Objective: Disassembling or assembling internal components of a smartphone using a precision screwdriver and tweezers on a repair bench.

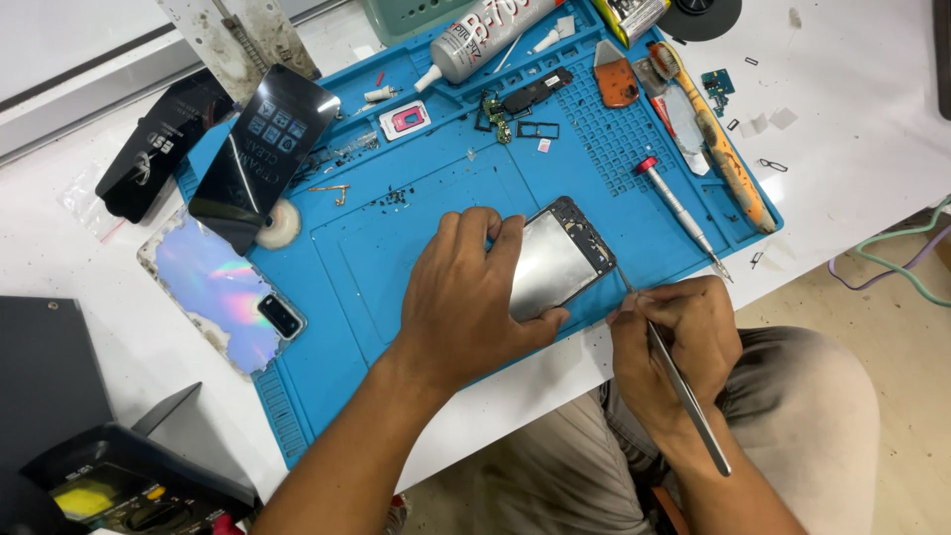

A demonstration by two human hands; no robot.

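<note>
Left hand is clamped over the phone frame, fingers wrapped on its near edge, pinning it flat on the blue mat near the counter's front edge. Right hand has its fingers pinched shut on metal tweezers, tip touching the frame's right corner. The mat's top trays hold small stuff: a glue tube, a SIM tray, a little circuit board. A red-capped screwdriver lies just right of the frame.
</note>
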